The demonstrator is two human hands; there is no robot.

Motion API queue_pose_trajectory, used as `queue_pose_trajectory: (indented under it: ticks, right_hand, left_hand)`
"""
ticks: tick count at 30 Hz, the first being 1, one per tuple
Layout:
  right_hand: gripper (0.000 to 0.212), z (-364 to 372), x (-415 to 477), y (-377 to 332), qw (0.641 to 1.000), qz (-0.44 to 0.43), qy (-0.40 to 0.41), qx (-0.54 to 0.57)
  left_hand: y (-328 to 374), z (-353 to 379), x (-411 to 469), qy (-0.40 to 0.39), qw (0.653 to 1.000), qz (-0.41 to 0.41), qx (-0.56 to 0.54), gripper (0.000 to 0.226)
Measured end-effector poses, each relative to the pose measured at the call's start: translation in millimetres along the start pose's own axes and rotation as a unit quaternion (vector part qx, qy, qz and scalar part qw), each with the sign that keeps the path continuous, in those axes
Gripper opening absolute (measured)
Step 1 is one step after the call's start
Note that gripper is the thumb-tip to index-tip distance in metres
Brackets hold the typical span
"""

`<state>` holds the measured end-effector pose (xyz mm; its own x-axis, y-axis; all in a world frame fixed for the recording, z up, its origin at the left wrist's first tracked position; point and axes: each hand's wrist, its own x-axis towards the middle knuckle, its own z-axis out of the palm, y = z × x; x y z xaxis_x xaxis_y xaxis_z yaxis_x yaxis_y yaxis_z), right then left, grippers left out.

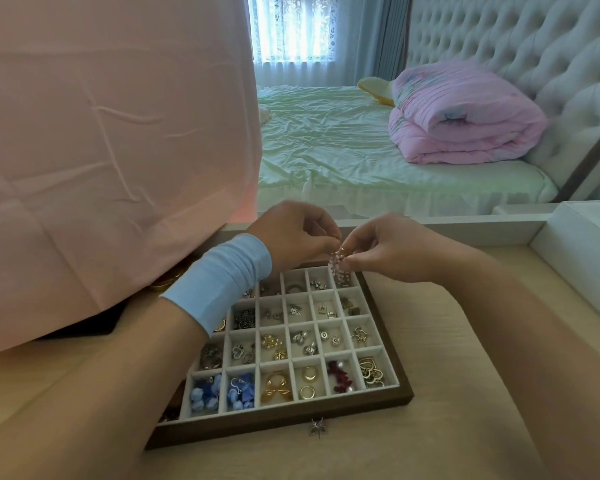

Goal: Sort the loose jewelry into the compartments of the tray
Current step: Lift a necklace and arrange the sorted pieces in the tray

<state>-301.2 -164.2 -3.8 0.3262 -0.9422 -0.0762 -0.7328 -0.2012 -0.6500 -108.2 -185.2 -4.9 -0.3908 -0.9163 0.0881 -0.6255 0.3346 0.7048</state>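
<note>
Head view: left hand (293, 233) and right hand (388, 249) pinch beaded earring (338, 263) over tray (392, 362).

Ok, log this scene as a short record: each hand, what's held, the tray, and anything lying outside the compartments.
left hand: pinches the beaded piece; blue cuff on the wrist
right hand: pinches the same piece
beaded piece: pinkish, hangs over the tray's far right corner compartment
tray: brown frame, white compartments, most visible ones holding jewelry
charm: silver, lies on the tray's front frame, outside the compartments
table: light wood, under the tray
</note>
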Motion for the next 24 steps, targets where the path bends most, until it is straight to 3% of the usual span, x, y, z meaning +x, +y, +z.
queue_pose_trajectory:
  ticks: [11, 15, 19, 24]
  right_hand:
    - [0.005, 2, 2, 5, 0.998, 0.027, -0.001, -0.048]
    - [0.004, 6, 2, 4, 0.996, 0.037, 0.009, -0.077]
    - [0.006, 12, 2, 2, 0.990, 0.033, 0.036, -0.135]
    - [0.008, 15, -1, -6, 0.986, 0.015, 0.027, -0.162]
  left_hand:
    - [7, 8, 2, -0.088, 0.989, 0.012, 0.122, 0.007]
    - [-1, 16, -1, -0.069, 0.986, 0.029, 0.148, 0.002]
    - [-8, 24, -3, -0.026, 0.994, 0.035, 0.097, 0.008]
    - [-11, 12, -8, -0.055, 0.991, 0.043, 0.115, 0.010]
